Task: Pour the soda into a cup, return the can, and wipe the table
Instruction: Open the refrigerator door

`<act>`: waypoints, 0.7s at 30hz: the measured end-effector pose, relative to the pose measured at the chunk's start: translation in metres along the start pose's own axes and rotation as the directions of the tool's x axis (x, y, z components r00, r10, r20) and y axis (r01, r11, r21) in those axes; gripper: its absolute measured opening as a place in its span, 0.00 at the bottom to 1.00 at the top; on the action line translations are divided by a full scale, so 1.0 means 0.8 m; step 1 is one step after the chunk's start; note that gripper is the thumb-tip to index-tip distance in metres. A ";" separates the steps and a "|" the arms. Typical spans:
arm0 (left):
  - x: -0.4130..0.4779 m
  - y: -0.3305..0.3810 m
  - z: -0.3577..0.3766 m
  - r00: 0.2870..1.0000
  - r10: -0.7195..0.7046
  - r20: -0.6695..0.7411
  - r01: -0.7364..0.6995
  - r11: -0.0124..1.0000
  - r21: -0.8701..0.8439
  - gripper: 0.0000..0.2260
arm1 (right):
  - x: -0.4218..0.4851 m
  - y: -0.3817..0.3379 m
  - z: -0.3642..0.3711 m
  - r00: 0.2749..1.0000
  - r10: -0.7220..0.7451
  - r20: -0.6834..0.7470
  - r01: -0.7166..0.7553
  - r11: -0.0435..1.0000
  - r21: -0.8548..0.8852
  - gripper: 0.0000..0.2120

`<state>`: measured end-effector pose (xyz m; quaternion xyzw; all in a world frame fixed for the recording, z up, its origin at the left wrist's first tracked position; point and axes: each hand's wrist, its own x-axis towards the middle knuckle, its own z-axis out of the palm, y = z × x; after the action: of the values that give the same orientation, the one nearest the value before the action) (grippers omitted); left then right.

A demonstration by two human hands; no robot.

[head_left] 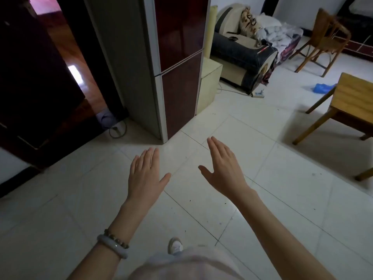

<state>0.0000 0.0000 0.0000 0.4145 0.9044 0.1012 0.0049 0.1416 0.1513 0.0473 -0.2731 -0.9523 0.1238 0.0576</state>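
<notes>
My left hand and my right hand are stretched out in front of me over the white tiled floor, palms down, fingers straight, holding nothing. A tall fridge with dark red doors, both shut, stands just ahead of the hands. The corner of a wooden table shows at the right edge. No soda can, cup or cloth is in view.
A dark cabinet stands at the left beside a doorway. A massage chair piled with bedding sits behind the fridge, a wooden chair farther right. A power strip and a blue bag lie on the floor.
</notes>
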 end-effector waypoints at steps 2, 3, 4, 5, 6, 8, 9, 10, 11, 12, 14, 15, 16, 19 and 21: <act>0.026 -0.006 0.003 1.000 -0.011 -0.004 0.011 1.000 -0.011 0.35 | 0.026 0.006 -0.002 1.000 0.024 -0.006 -0.024 0.999 0.028 0.37; 0.038 -0.010 0.006 1.000 -0.015 -0.014 0.015 1.000 -0.006 0.36 | 0.039 0.010 -0.003 0.999 0.035 -0.014 -0.034 0.999 0.029 0.37; 0.052 -0.012 0.008 1.000 -0.006 -0.013 0.006 1.000 -0.001 0.35 | 0.053 0.013 -0.004 0.999 0.040 -0.006 -0.040 0.999 0.032 0.37; 0.062 -0.012 0.010 1.000 -0.003 -0.011 0.003 1.000 0.003 0.35 | 0.064 0.015 -0.004 0.999 0.046 -0.007 -0.046 0.998 0.035 0.37; 0.070 -0.011 0.011 1.000 0.004 -0.008 -0.004 1.000 0.005 0.35 | 0.072 0.018 -0.004 0.999 0.050 -0.012 -0.049 0.998 0.036 0.37; 0.097 -0.011 0.016 1.000 0.012 -0.012 -0.011 1.000 0.010 0.35 | 0.101 0.025 -0.001 0.999 0.043 -0.016 -0.042 0.998 0.043 0.37; 0.111 -0.011 0.020 1.000 0.008 -0.011 -0.008 1.000 0.019 0.35 | 0.117 0.030 0.000 0.999 0.038 -0.010 -0.038 0.998 0.041 0.37; 0.125 -0.011 0.023 1.000 0.001 -0.008 0.000 1.000 0.021 0.34 | 0.133 0.034 0.002 0.999 0.033 -0.005 -0.033 0.999 0.044 0.37; 0.141 -0.012 0.027 1.000 -0.008 -0.009 0.008 1.000 0.020 0.34 | 0.151 0.039 0.003 1.000 0.027 -0.003 -0.026 0.999 0.045 0.37; 0.157 -0.013 0.032 1.000 -0.016 -0.009 0.016 1.000 0.014 0.34 | 0.168 0.045 0.004 1.000 0.019 -0.007 -0.018 0.999 0.050 0.37; 0.191 -0.014 0.039 0.999 -0.042 -0.006 0.042 0.999 0.015 0.34 | 0.204 0.059 0.003 1.000 0.000 -0.020 0.001 0.999 0.054 0.36; 0.209 -0.014 0.042 0.998 -0.055 -0.004 0.055 0.998 0.017 0.34 | 0.223 0.067 0.003 1.000 -0.006 -0.021 0.007 0.999 0.052 0.36; 0.228 -0.013 0.044 0.998 -0.066 -0.003 0.066 0.998 0.018 0.34 | 0.243 0.076 0.002 1.000 -0.016 -0.022 0.017 0.999 0.044 0.36; 0.286 -0.005 0.048 0.995 -0.099 0.011 0.098 0.995 0.028 0.34 | 0.303 0.103 -0.003 0.999 -0.048 -0.011 0.049 0.997 0.054 0.37; 0.326 0.002 0.050 0.993 -0.116 0.004 0.116 0.993 0.031 0.34 | 0.344 0.121 -0.008 0.997 -0.077 0.000 0.077 0.995 0.064 0.37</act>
<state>-0.1660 0.2038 -0.0197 0.3617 0.9283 0.0855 0.0072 -0.0406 0.3793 0.0393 -0.2338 -0.9577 0.1524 0.0696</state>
